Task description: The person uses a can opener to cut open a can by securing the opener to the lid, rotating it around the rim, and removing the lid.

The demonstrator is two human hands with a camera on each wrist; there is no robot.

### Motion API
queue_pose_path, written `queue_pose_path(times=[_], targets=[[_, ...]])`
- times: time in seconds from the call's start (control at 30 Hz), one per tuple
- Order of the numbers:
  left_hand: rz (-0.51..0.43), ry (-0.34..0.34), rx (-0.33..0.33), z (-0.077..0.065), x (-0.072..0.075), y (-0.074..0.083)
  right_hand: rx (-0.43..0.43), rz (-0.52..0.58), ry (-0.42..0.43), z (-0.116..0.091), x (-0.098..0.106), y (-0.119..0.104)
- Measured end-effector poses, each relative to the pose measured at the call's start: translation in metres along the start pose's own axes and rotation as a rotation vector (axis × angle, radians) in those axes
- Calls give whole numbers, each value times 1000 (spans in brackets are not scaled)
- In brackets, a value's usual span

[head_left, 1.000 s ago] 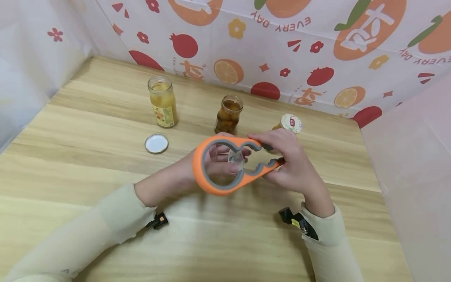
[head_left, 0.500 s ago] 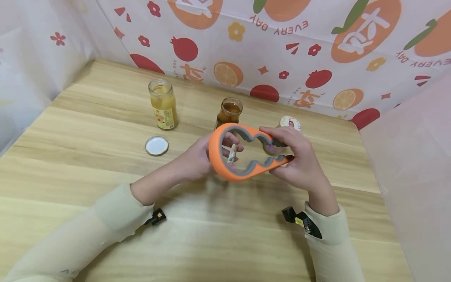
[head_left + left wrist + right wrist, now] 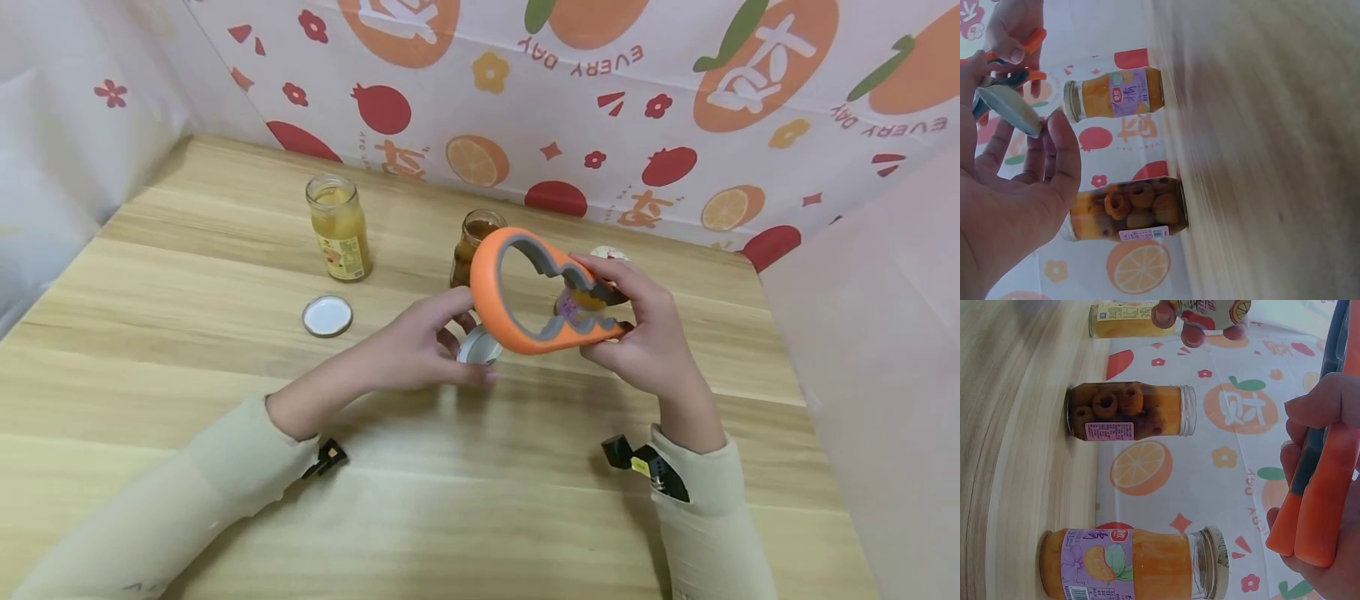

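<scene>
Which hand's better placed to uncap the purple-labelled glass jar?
Probably the right hand: it holds the orange-and-grey plastic jar opener and is nearer the capped jar. The left hand holds a round white lid.

The tabletop is softly lit; faint shadows are cast beneath the sleeves. The left wrist view is dimmed and blurred.
</scene>
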State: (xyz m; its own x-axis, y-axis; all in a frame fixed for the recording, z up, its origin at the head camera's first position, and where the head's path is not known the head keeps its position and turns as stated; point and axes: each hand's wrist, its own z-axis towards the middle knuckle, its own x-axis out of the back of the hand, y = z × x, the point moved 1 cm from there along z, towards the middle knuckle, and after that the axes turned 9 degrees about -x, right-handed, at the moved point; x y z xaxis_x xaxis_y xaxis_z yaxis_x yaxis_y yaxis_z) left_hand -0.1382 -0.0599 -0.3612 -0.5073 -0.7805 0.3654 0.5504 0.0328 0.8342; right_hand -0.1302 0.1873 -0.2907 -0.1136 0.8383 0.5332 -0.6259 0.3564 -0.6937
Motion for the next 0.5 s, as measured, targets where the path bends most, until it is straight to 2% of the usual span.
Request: queue_pose_path(times=[0.17,0.27,0.37,0.5], targets=[[148,-26,-109,4,0,-3,-3,8,5,1,3,0],[237,-57,-148,6,1,-3,-11,3,2,0,4,0],[349,-106,-141,7,2,-4,-17,0,3,-2,4,0],[513,-195,-84,7,6,-11,-18,-3,4,-2,4,0]])
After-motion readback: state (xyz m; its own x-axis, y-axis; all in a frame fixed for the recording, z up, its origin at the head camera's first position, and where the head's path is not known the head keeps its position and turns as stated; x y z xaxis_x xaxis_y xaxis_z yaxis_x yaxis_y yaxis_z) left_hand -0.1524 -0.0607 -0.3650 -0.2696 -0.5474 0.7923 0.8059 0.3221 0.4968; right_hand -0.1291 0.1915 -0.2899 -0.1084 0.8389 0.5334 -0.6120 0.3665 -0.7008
